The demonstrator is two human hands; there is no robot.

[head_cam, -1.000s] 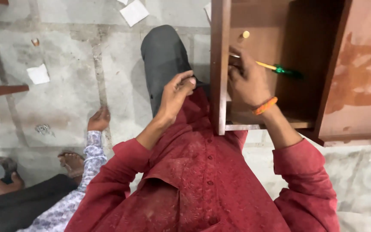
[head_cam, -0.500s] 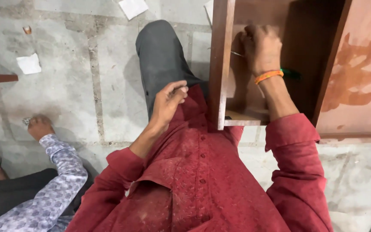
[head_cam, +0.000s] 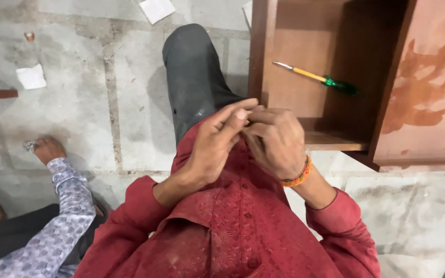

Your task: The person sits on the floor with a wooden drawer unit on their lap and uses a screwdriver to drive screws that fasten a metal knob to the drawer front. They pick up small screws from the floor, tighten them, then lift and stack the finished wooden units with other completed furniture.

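Note:
My left hand (head_cam: 212, 146) and my right hand (head_cam: 276, 141) meet in front of my chest, fingertips pinched together over my red shirt. Whatever is between the fingers is hidden. An orange band (head_cam: 298, 177) circles my right wrist. A screwdriver (head_cam: 318, 77) with a yellow shaft and green handle lies loose inside the open wooden cabinet (head_cam: 261, 51), beyond my hands and apart from them. My knee in dark trousers (head_cam: 194, 67) points forward beside the cabinet's left wall.
Another person's hand (head_cam: 47, 149), in a patterned grey sleeve, rests on the tiled floor at the left. Scraps of white paper (head_cam: 31, 77) lie on the floor. A reddish wooden panel (head_cam: 428, 92) forms the cabinet's right side.
My right hand left the cabinet and came back to my chest, meeting the left hand. The screwdriver now lies free in the cabinet. The other person's hand stays on the floor.

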